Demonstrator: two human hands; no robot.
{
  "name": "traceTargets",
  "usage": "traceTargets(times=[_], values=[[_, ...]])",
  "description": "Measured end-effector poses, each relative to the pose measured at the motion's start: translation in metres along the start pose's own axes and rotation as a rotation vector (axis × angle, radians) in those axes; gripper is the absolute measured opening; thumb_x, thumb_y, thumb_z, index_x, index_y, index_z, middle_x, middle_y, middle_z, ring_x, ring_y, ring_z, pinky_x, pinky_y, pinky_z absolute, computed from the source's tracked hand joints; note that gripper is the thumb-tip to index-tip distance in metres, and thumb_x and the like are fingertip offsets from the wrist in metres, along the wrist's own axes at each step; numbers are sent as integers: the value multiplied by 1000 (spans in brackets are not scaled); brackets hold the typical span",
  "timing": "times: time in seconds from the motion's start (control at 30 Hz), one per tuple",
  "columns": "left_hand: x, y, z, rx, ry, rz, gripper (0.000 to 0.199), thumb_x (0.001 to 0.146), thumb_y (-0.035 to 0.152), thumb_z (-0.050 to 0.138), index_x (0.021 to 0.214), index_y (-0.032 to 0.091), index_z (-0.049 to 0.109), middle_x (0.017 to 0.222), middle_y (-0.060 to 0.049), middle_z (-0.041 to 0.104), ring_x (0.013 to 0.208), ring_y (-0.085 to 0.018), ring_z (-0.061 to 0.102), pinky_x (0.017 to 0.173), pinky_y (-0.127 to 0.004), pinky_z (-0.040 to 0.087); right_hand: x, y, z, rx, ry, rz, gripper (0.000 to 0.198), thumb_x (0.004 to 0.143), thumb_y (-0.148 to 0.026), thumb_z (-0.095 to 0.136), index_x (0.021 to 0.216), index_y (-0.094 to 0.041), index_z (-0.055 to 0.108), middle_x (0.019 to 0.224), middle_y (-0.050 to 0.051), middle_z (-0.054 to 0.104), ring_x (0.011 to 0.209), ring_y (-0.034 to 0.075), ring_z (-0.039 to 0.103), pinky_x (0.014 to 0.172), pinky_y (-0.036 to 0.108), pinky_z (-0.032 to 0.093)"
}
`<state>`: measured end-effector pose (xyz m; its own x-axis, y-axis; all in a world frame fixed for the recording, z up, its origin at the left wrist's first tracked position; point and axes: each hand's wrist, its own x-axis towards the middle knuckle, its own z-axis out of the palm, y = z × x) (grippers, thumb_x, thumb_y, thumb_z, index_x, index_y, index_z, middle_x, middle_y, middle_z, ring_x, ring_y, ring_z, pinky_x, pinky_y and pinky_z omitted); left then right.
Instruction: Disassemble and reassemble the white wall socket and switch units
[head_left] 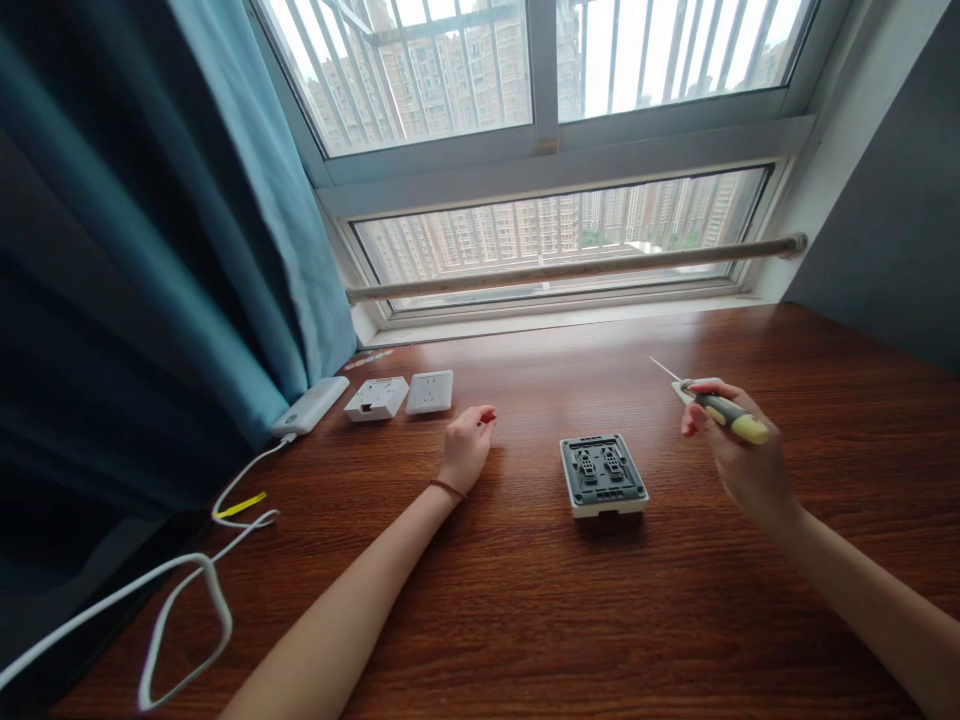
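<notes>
My right hand is closed around a screwdriver with a grey and yellow-green handle, its thin shaft pointing to the far left. A small white piece shows at the same fingers; whether they grip it is unclear. On the table's left part, my left hand rests with its fingers curled in, and nothing shows in them. Between both hands lies a square switch unit, with a dark grey face bearing two raised mechanisms, on a white base. Just beyond my left hand is a white socket panel.
Left of the socket panel are a white box with a port and a white power bank. A white cable loops along the left edge, with a yellow strip. A blue curtain hangs there; a window and rail stand behind the wooden table.
</notes>
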<state>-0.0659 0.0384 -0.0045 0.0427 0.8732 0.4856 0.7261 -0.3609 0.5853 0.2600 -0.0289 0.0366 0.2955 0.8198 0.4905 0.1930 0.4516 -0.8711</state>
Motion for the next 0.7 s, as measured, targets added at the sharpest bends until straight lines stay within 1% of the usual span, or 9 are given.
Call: traceTargets(times=[0.07, 0.17, 0.23, 0.3, 0.4, 0.47, 0.53, 0.6, 0.7], values=[[-10, 21, 11, -105, -25, 11, 16, 78, 21, 54, 92, 17, 61, 87, -5, 66, 79, -16, 62, 77, -28, 48, 1, 0, 0, 86, -8, 3, 22, 75, -34, 63, 94, -22, 60, 60, -2, 51, 51, 13, 49, 50, 28, 42], [-21, 50, 24, -288, -69, 0, 17, 77, 25, 58, 92, 18, 61, 84, -3, 67, 77, -14, 63, 74, -26, 50, 13, -9, 3, 158, 8, 25, 17, 72, -36, 65, 75, -19, 65, 55, -1, 53, 44, 10, 43, 41, 25, 32], [-23, 67, 31, -551, -127, -114, 18, 71, 26, 65, 86, 17, 63, 82, -4, 67, 77, -15, 62, 73, -26, 50, 27, -23, 10, 162, 14, 46, 21, 72, -38, 66, 63, -19, 64, 55, 1, 55, 44, 9, 43, 39, 25, 30], [-21, 78, 38, -727, -202, -223, 15, 66, 26, 70, 76, 16, 65, 78, -4, 67, 74, -15, 62, 71, -26, 49, 42, -40, 21, 177, -22, 45, 24, 71, -38, 66, 57, -18, 62, 57, 1, 57, 43, 8, 43, 39, 25, 30], [-18, 84, 44, -855, -230, -312, 14, 62, 26, 73, 70, 16, 67, 73, -3, 66, 70, -15, 60, 70, -26, 48, 56, -58, 38, 262, -21, 4, 28, 72, -40, 65, 56, -18, 59, 53, 0, 55, 40, 7, 40, 37, 24, 29], [-18, 84, 45, -897, -222, -325, 14, 62, 27, 73, 69, 16, 67, 73, -2, 66, 72, -15, 60, 71, -26, 48, 56, -59, 47, 282, -18, -14, 29, 73, -41, 64, 56, -18, 58, 52, -1, 54, 39, 6, 39, 37, 24, 28], [-20, 81, 45, -916, -244, -322, 14, 63, 27, 73, 69, 16, 68, 74, -2, 67, 74, -15, 60, 72, -26, 47, 50, -52, 51, 251, -72, -22, 28, 74, -40, 63, 59, -18, 58, 52, -2, 54, 41, 7, 40, 39, 24, 30], [-22, 79, 43, -918, -261, -326, 15, 63, 27, 73, 72, 16, 68, 76, -3, 66, 75, -15, 60, 73, -25, 46, 43, -42, 52, 201, -172, -10, 26, 75, -40, 63, 63, -17, 59, 54, -1, 54, 45, 7, 44, 42, 24, 33], [-23, 78, 41, -905, -244, -325, 28, 62, 25, 74, 88, 17, 66, 75, -2, 65, 74, -13, 59, 73, -25, 45, 36, -28, 52, 163, -256, 24, 24, 76, -38, 62, 67, -16, 60, 58, 0, 56, 48, 8, 47, 44, 24, 36]])
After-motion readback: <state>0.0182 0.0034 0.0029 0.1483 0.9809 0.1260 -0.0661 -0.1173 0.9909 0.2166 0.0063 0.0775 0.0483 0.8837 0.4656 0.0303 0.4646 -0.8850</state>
